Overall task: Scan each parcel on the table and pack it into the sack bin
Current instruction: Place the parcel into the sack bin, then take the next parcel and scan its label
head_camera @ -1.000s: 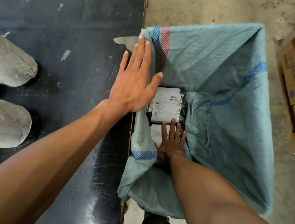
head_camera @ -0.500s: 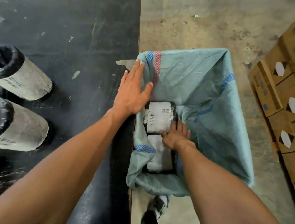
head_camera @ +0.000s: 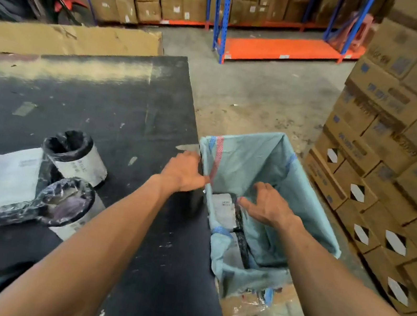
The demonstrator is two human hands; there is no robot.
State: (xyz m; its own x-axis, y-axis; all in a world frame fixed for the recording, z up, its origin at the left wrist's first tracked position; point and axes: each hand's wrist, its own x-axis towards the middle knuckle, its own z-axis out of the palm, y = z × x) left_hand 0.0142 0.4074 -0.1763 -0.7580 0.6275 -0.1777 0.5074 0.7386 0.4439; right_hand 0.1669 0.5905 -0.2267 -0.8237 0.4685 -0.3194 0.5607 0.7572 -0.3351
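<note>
packing parcels, more to go

filling the sack (head_camera: 270,162) goes on. two parcels (head_camera: 223,210) lie inside. the right hand (head_camera: 268,205) hangs open over them, empty. the left hand (head_camera: 184,171) rests curled on the desk (head_camera: 100,106) edge, holding nothing. more parcels (head_camera: 9,179) wait on the scuffed black desk. boxes (head_camera: 394,161) and shelves (head_camera: 283,47) fill the room.

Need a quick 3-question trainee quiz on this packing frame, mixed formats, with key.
1. True or false: the right hand grips a parcel.
2. Where does the left hand rest? A) on the sack bin rim at the table edge B) on a cylindrical parcel C) on the cartons
3. Fill in: the packed parcel lies against the bin's ___ wall, left or right.

Key: 1 false, open and empty above the bin; 2 A; 3 left.
</note>
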